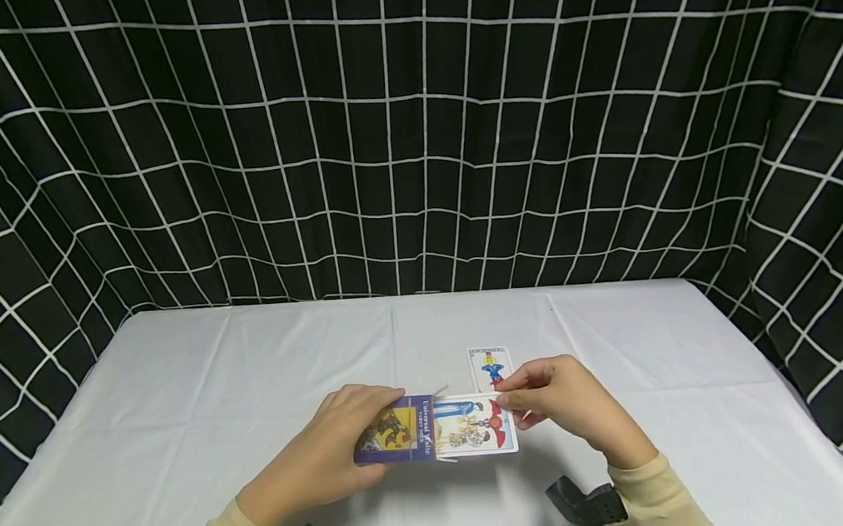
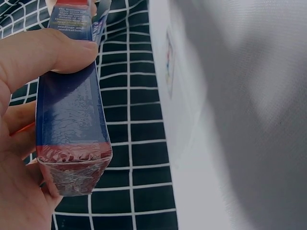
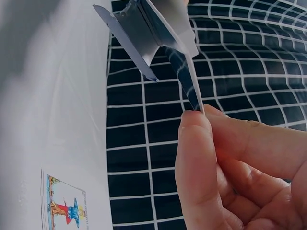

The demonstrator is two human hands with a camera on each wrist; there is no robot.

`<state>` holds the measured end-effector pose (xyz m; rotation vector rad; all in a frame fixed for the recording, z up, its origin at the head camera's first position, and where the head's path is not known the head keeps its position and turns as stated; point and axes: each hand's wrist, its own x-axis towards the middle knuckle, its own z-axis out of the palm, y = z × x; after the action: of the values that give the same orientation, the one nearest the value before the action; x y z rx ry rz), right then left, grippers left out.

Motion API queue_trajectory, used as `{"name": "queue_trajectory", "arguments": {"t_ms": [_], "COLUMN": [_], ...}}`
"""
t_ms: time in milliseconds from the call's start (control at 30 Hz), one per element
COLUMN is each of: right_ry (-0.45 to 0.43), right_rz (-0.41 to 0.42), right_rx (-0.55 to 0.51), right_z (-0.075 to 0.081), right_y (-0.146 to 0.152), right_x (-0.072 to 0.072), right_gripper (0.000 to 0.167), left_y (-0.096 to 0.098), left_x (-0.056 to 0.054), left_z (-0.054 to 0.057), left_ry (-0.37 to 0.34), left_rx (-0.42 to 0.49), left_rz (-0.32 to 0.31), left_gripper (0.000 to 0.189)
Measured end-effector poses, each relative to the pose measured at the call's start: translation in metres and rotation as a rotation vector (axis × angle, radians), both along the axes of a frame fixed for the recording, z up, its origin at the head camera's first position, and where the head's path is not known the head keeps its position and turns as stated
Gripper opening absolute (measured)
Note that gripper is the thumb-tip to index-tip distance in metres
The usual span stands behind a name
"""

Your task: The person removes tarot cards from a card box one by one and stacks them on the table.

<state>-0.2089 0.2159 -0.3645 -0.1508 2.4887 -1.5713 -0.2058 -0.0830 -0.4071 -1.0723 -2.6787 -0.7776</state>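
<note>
My left hand [image 1: 339, 441] grips a blue and purple tarot card box [image 1: 394, 432], held up above the table with its mouth toward the right. In the left wrist view the thumb presses on the narrow side of the box [image 2: 74, 110], and clear wrap covers its near end. Out of the mouth sticks a tarot card [image 1: 473, 425], its picture up. My right hand [image 1: 565, 401] pinches the outer end of that card between thumb and fingers. The right wrist view shows the card [image 3: 194, 81] edge-on and the box's open flap [image 3: 127, 43].
Another tarot card [image 1: 489, 368] with a blue-clad figure lies face up on the white tablecloth [image 1: 286, 350], just beyond my right hand. A black curtain [image 1: 396, 148] with a white grid stands behind the table and along its sides.
</note>
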Motion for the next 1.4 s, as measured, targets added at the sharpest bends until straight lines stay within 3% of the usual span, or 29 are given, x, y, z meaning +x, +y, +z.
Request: {"name": "queue_trajectory", "arguments": {"t_ms": [1400], "right_ry": [-0.033], "right_rz": [0.048], "right_rx": [-0.047], "right_z": [0.01], "right_y": [0.036], "right_x": [-0.003], "right_gripper": [0.034], "left_y": [-0.003], "left_x": [-0.001], "left_z": [0.003], "left_ry": [-0.008], "left_rx": [0.012], "left_rz": [0.016], "left_gripper": [0.079]}}
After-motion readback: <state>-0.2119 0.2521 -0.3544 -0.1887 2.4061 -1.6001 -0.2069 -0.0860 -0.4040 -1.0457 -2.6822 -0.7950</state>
